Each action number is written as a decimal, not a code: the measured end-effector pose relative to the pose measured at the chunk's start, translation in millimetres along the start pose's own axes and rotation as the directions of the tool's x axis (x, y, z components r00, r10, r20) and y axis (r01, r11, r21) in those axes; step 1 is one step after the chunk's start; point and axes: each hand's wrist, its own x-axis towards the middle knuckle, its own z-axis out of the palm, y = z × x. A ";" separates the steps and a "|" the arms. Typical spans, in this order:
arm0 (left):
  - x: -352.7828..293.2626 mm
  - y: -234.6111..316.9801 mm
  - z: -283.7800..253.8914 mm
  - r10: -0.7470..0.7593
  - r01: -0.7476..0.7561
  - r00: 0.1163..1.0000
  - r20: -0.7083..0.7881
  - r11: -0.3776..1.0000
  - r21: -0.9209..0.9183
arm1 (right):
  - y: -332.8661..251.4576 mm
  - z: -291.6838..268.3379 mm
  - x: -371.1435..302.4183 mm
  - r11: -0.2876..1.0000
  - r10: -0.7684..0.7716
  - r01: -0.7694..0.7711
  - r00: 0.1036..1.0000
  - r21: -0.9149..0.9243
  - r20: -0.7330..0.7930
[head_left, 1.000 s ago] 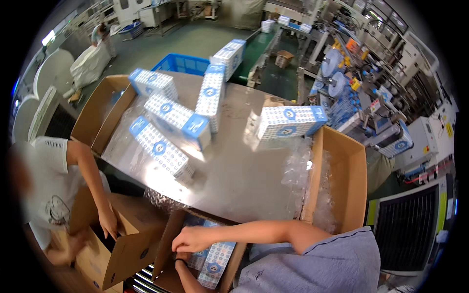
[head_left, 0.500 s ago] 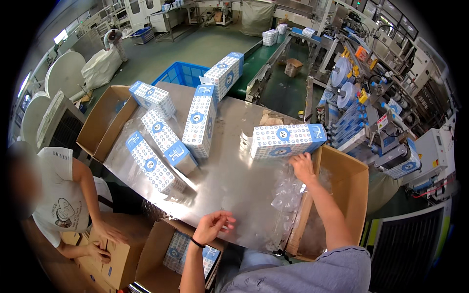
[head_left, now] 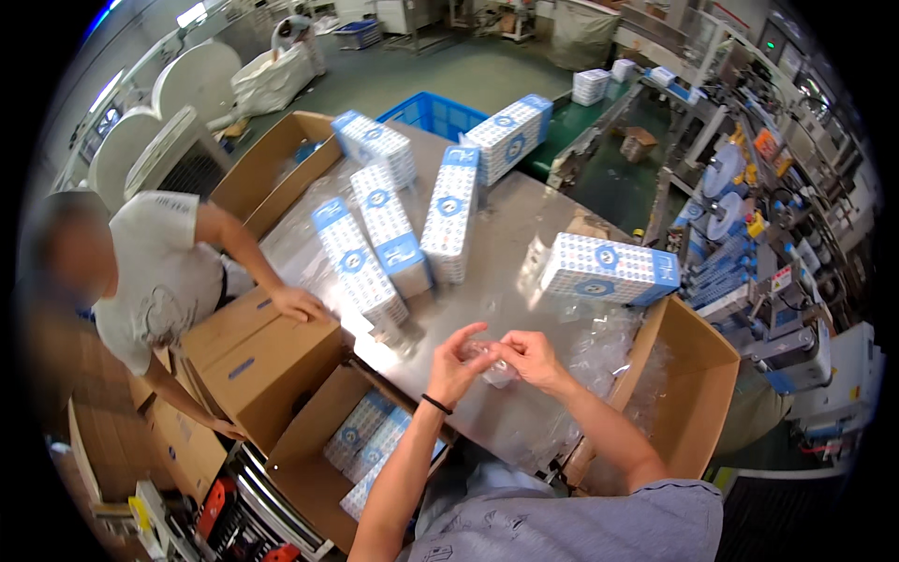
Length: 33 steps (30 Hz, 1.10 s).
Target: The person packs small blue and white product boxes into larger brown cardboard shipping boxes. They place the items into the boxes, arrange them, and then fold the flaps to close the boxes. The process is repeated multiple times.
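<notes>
Left hand point(head_left: 456, 361): fingers pinched on a scrap of clear plastic film point(head_left: 489, 367), thumb up.
Right hand point(head_left: 529, 356): pinched on the same film from the right; both hands meet over the near edge of the counter point(head_left: 524, 281).
Film: bunched between the two hands, no clear long axis.
Nearest box: blue-and-white box point(head_left: 609, 270), far-right of the hands, long axis left to right, closer to the right hand.
Open carton point(head_left: 688, 393): right of the hands, holding more loose film.
</notes>
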 end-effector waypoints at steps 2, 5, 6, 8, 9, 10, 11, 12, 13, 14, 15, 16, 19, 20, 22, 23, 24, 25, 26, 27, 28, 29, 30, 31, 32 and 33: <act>-23.8 -4.2 -47.7 -0.002 -0.010 0.989 -0.146 0.997 -0.078 | -9.2 37.4 6.3 0.988 -0.021 0.004 0.995 0.157 0.102; -75.5 9.3 -97.7 0.055 -0.085 0.916 -0.399 0.995 -0.058 | -9.4 90.0 12.9 0.948 -0.044 -0.046 0.962 0.316 0.270; -91.8 14.1 -108.2 0.102 -0.134 0.879 -0.465 0.990 -0.035 | -10.0 106.1 13.3 0.947 -0.040 -0.072 0.941 0.314 0.336; -121.1 3.7 -131.7 0.313 -0.150 0.786 -0.533 0.933 0.327 | -8.9 144.9 15.6 0.976 -0.091 0.029 0.955 0.216 0.284; -140.3 -3.7 -142.6 0.319 -0.049 0.727 -0.608 0.907 0.418 | -19.4 155.6 15.7 0.986 -0.165 0.150 0.950 0.074 0.266; -160.9 -8.9 -152.5 0.356 0.050 0.649 -0.672 0.862 0.504 | -29.5 162.3 14.0 0.961 -0.241 0.267 0.936 -0.069 0.258; -180.3 -27.3 -167.3 0.350 0.034 0.587 -0.730 0.891 0.454 | -22.2 164.3 23.9 0.883 -0.405 0.438 0.893 -0.169 0.198; -206.1 -55.7 -193.0 0.316 0.141 0.549 -0.773 0.877 0.459 | -16.0 166.2 37.0 0.858 -0.463 0.475 0.880 -0.195 0.107; -220.9 -68.2 -203.3 0.285 0.348 0.612 -0.737 0.740 0.576 | -5.7 153.6 56.8 0.880 -0.408 0.381 0.912 -0.283 -0.043; -229.9 -79.4 -208.7 0.244 0.515 0.662 -0.709 0.540 0.666 | 6.8 127.3 85.0 0.725 -0.557 0.405 0.821 -0.557 -0.128; -245.3 -107.5 -215.2 0.213 0.616 0.659 -0.722 0.397 0.680 | 17.5 106.5 107.8 0.518 -0.708 0.368 0.692 -0.772 -0.145; -256.0 -129.3 -223.1 0.177 0.703 0.646 -0.742 0.241 0.669 | 26.2 95.2 118.7 0.426 -0.712 0.186 0.672 -0.885 -0.201; -187.5 -55.8 -182.0 -0.228 0.468 0.877 -0.424 0.608 0.641 | 116.1 -24.5 153.9 0.424 -0.575 -0.049 0.757 -0.904 -0.311; -171.3 -20.6 -178.2 -0.358 0.464 0.877 -0.322 0.804 0.371 | 120.4 -13.3 159.2 0.425 -0.585 -0.015 0.759 -0.905 -0.287; -123.2 42.4 -165.5 -0.200 0.274 0.912 -0.357 0.946 0.171 | 110.3 -12.8 154.2 0.821 -0.375 0.168 0.879 -0.546 -0.294; -96.7 53.2 -173.5 0.036 0.128 0.885 -0.465 0.940 0.316 | 86.4 21.9 139.5 0.813 -0.457 0.294 0.857 -0.502 -0.238; -70.1 55.3 -188.0 0.270 0.015 0.803 -0.531 0.882 0.471 | 36.2 67.3 106.3 0.919 -0.311 0.268 0.944 -0.288 -0.113; -27.7 55.3 -196.5 0.414 0.008 0.742 -0.527 0.781 0.625 | 2.8 90.4 78.0 0.951 -0.206 0.223 0.974 -0.214 0.099; 18.0 58.7 -198.3 0.556 0.005 0.678 -0.480 0.650 0.760 | 13.5 119.0 65.6 0.903 -0.410 0.427 0.890 -0.049 0.199; 46.7 52.5 -214.3 0.499 0.128 0.722 -0.480 0.585 0.801 | -23.0 158.9 35.6 0.929 -0.346 0.369 0.879 -0.009 0.329; 79.6 50.4 -214.5 0.435 0.216 0.770 -0.466 0.509 0.833 | -16.8 180.2 33.3 0.822 -0.396 0.531 0.792 -0.205 0.465; 110.2 51.8 -197.8 0.287 0.336 0.807 -0.516 0.496 0.801 | 3.1 199.2 36.0 0.711 -0.397 0.603 0.770 -0.363 0.501; 132.7 51.0 -183.3 0.132 0.459 0.812 -0.569 0.457 0.762 | 16.8 211.0 41.7 0.570 -0.384 0.655 0.746 -0.495 0.544; 148.3 46.4 -180.1 0.084 0.504 0.803 -0.590 0.432 0.748 | 7.6 212.7 49.0 0.563 -0.394 0.661 0.742 -0.497 0.542; 156.6 37.9 -174.9 0.054 0.586 0.753 -0.655 0.395 0.707 | -1.6 213.7 54.4 0.494 -0.276 0.683 0.709 -0.537 0.649; 163.9 34.8 -169.8 0.072 0.596 0.735 -0.674 0.404 0.693 | -11.5 210.1 64.4 0.423 -0.140 0.700 0.678 -0.576 0.722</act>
